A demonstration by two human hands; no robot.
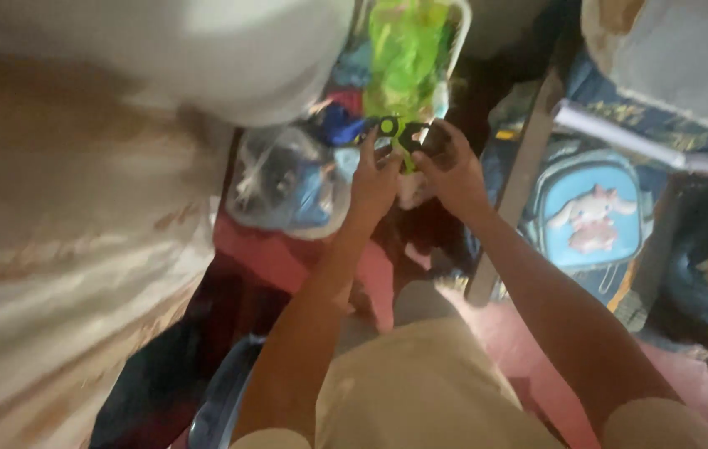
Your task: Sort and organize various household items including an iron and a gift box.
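The small black and lime-green object (pixel 395 137) sits between your two hands, held up in front of you, just below a white basket (pixel 460 33) stuffed with bright green plastic (pixel 408 50). What kind of object it is stays unclear: you see a black ring and a green strip, and your fingers cover the rest. Your left hand (pixel 374 179) closes on its left side, fingers curled round it; your right hand (pixel 452 170) grips the right side, and the two hands nearly meet around it (motion blur softens every edge here).

Left of your hands lies a clear plastic bag (pixel 283 179) with something blue inside, resting on a red cloth (pixel 275 258). Its contents cannot be told apart. Farther left, a pale, cream fabric (pixel 54 249) fills the frame, blurred and cut off by the edge. To your right, past a slanted wooden post (pixel 516 191), a light blue backpack (pixel 591 208) with a cartoon rabbit leans in shadow. Your knees in beige cloth (pixel 420 391) fill the bottom.
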